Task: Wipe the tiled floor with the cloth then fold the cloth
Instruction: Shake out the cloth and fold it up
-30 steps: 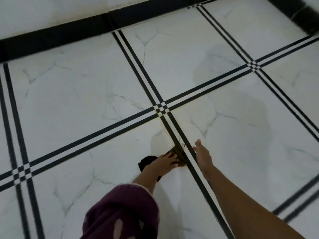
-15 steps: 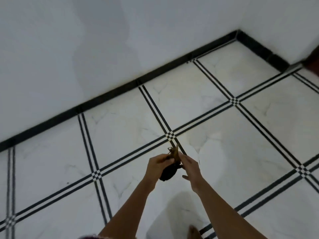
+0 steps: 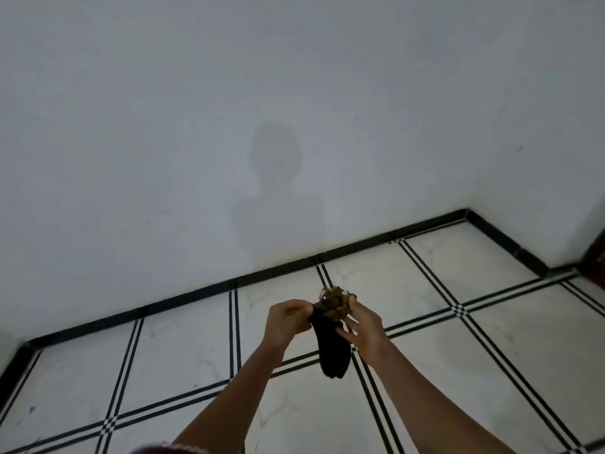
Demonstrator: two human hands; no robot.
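Note:
A small dark cloth (image 3: 331,350) with a frayed yellow-brown top edge hangs in the air in front of me, well above the white tiled floor (image 3: 458,355). My left hand (image 3: 285,324) pinches its upper left corner with curled fingers. My right hand (image 3: 361,324) holds the upper right side, thumb and fingers around the frayed edge. The cloth's lower part dangles free between my wrists.
The floor has large white marble-look tiles with double black stripes. A black skirting (image 3: 229,285) runs along a plain white wall (image 3: 262,109), which meets another wall at a corner on the right. A dark brown edge (image 3: 597,253) shows at far right.
Both hands have lifted the cloth from the floor up to chest height. My view has tilted up from the floor to the wall.

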